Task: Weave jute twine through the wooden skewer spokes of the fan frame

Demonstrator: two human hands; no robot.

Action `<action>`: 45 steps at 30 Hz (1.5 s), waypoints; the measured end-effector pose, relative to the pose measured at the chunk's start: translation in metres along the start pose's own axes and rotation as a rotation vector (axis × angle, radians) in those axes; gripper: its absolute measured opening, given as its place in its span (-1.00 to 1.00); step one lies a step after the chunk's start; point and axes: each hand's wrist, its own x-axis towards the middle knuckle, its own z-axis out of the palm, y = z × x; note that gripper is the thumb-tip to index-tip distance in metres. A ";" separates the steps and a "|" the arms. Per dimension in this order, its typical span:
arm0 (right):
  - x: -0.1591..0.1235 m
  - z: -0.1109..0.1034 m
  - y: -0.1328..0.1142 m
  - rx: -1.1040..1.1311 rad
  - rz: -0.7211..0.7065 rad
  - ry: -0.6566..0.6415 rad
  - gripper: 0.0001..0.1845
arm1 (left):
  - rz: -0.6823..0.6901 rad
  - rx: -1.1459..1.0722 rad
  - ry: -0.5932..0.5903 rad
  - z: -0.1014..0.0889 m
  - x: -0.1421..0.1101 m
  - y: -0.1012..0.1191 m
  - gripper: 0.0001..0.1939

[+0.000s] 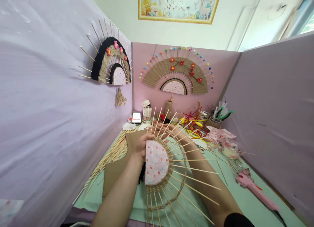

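A half-round woven fan (157, 161) with a pink floral centre stands on its side, its straight edge to the left and thin wooden sticks fanning out to the right. My left hand (141, 145) is closed on its upper left corner, thumb on the front. Braided twine borders the floral piece, and a separate outer row of twine (185, 164) runs through the sticks. Behind the upper sticks, my right hand (166, 130) has its fingers bent together at the upper end of that twine row; the sticks partly hide them. Black strands (142, 174) show behind the fan.
Loose sticks (108, 158) and brown cardboard (115, 178) lie at left on the green table. A pink glue gun (257, 191) lies at right. Coloured pipe cleaners (196, 125), floral cloth (220, 135) and a pot of tools (216, 120) are behind. Two finished fans hang on the partitions.
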 end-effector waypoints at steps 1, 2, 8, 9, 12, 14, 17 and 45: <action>-0.004 -0.004 -0.003 -0.038 0.012 -0.006 -0.69 | 0.003 -0.003 0.009 0.001 0.000 0.001 -0.43; -0.009 -0.009 -0.006 -0.079 0.022 -0.015 -0.70 | 0.010 -0.007 0.016 0.001 0.000 0.001 -0.43; -0.050 -0.038 -0.001 -0.239 0.044 -0.009 -0.70 | 0.032 -0.024 0.132 -0.002 0.004 0.009 -0.50; -0.057 -0.044 0.001 -0.217 0.035 0.027 -0.69 | 0.038 -0.027 0.167 -0.003 0.005 0.011 -0.52; -0.078 -0.063 0.001 -0.160 0.037 0.168 -0.68 | 0.131 -0.041 0.242 -0.005 0.008 0.018 -0.56; -0.091 -0.076 -0.006 -0.183 -0.014 0.273 -0.67 | 0.253 -0.042 0.271 -0.004 0.011 0.020 -0.57; -0.118 -0.084 -0.023 -0.272 -0.234 0.638 -0.78 | 0.497 -0.018 0.342 0.005 0.019 0.017 -0.58; -0.076 -0.066 -0.011 0.605 -0.308 0.451 -0.72 | 0.605 0.892 0.647 -0.009 0.026 -0.017 -0.50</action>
